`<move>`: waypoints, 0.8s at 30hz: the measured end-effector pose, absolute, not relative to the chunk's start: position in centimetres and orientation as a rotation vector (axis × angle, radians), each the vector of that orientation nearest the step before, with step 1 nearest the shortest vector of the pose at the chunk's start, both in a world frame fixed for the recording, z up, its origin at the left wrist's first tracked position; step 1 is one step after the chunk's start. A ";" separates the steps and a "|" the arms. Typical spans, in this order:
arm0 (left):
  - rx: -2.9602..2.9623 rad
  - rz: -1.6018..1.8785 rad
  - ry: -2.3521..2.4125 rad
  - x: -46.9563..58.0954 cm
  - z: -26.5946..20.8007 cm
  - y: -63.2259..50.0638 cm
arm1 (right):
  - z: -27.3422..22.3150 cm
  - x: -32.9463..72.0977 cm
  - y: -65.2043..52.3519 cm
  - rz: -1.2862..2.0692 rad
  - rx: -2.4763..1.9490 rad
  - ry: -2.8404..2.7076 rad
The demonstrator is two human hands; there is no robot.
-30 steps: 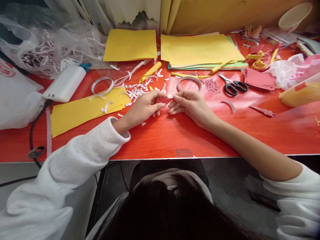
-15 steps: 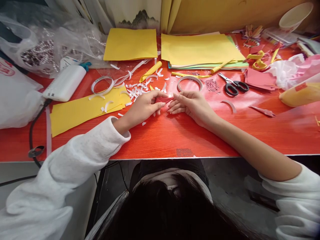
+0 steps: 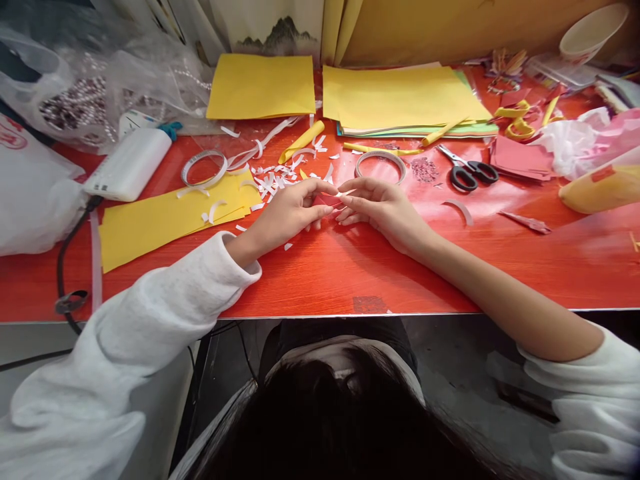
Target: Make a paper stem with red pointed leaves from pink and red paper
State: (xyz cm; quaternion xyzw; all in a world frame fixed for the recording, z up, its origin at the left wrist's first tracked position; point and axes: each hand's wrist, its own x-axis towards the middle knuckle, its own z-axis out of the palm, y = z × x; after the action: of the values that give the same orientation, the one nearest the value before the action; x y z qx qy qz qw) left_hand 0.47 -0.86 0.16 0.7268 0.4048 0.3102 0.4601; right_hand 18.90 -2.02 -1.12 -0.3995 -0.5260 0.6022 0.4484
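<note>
Red paper (image 3: pixel 326 200), small piece, sits between both hands, just above the red table (image 3: pixel 300 290), mid-view. Left hand (image 3: pixel 283 217) comes in from the lower left, wrist slightly bent, back of hand up; I see thumb and index pinching the paper, other fingers curled under. White sleeve (image 3: pixel 165 300) reaches that wrist. Right hand (image 3: pixel 383 203) comes from the right, forearm bare and slanting, thumb and index drawn close at the paper's right end, remaining fingers loosely bent below. Pale glint at those tips; I can't tell whether they grip the paper. Tape roll (image 3: pixel 380 154) lies just beyond the right hand, black-handled scissors (image 3: pixel 470 175) farther right. White scraps (image 3: pixel 273 183) lie near the left hand, yellow strips (image 3: pixel 155 227) left of them.
</note>
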 end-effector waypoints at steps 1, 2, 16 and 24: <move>1.766 0.773 0.986 0.5 0.1 -0.8 | -1.2 18.9 -2.0 1.481 -0.982 -1.309; 1.737 0.783 0.984 0.5 0.1 -0.8 | -1.3 18.9 -2.0 1.476 -0.982 -1.304; 1.441 0.789 0.970 0.6 0.2 -1.0 | -0.5 19.4 -2.0 1.590 -1.047 -1.308; 1.284 0.841 0.965 0.6 0.0 -1.1 | -0.3 19.4 -1.7 1.726 -0.991 -1.097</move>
State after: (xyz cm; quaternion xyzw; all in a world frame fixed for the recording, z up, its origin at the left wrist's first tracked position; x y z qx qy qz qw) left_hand 0.62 -1.07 0.04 0.5576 0.4189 0.3653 0.6166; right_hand 19.40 -1.69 -0.26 -0.3955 -0.4378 0.6888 0.4212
